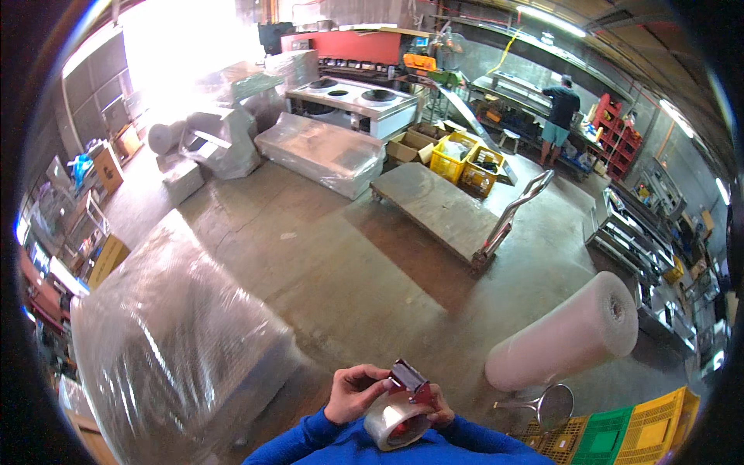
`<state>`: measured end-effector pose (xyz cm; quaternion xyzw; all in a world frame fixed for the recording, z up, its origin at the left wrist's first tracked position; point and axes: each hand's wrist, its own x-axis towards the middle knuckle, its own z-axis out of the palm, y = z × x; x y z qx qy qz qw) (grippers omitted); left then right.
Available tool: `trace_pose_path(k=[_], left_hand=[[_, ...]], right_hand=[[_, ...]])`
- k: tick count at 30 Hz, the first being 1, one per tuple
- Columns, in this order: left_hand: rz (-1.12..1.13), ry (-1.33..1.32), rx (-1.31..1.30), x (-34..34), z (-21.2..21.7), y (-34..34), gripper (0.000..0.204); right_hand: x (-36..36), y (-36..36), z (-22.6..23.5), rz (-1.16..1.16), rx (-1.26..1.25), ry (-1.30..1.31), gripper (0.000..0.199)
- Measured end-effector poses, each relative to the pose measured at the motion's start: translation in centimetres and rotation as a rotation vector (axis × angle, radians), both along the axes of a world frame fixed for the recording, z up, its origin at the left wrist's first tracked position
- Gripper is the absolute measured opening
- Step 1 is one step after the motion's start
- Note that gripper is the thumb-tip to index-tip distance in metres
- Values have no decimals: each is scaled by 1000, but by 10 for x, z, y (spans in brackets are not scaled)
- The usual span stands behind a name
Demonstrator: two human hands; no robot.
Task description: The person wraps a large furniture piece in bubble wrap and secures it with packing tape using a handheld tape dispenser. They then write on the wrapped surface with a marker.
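A dark red tape gun point(411, 380) with a wide roll of clear tape point(384, 426) is held close in front of my body. My right hand point(442, 408) grips it from the right side, partly hidden behind the dispenser. The fingers of my left hand point(355, 394) are pinched together at the dispenser's upper left edge, by the tape. Whether they hold the tape's loose end is too small to tell. To the left stands a large bulky item wrapped in bubble wrap point(178, 333).
A big roll of bubble wrap point(550, 337) stands at right, beside a racket-shaped object point(554, 407) and plastic crates point(604, 438). Ahead are a flat platform cart point(438, 205), yellow crates point(453, 157), a wrapped unit point(322, 151) and a steel stove point(353, 101). Another person point(559, 116) stands at a far bench.
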<state>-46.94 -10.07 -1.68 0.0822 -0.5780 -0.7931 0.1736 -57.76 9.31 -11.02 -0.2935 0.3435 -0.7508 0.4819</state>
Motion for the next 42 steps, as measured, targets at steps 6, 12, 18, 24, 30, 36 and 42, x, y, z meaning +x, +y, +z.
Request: trace_pose_path(k=[6, 12, 18, 24, 30, 36, 42], left_hand=[[-17, 79, 168, -109, 11, -34, 15], [189, 19, 52, -170, -24, -118, 14], [332, 151, 190, -237, -28, -244, 17], [725, 80, 201, -251, -23, -373, 16], [934, 12, 120, -246, 3, -493, 17], [931, 216, 319, -266, -18, -645, 16], [1148, 106, 96, -252, 13, -810, 13]], right_hand=[[-97, -32, 30, -139, 128, -67, 101], [-194, -126, -2, 80, 176, -26, 86], [-281, -289, 43, 215, 229, 11, 98], [-341, -467, 22, 557, 278, 48, 115], [-347, -639, 24, 796, 134, 66, 96], [-374, -812, 3, 887, 87, -12, 80], [-358, -1004, -14, 1066, -53, -176, 83]])
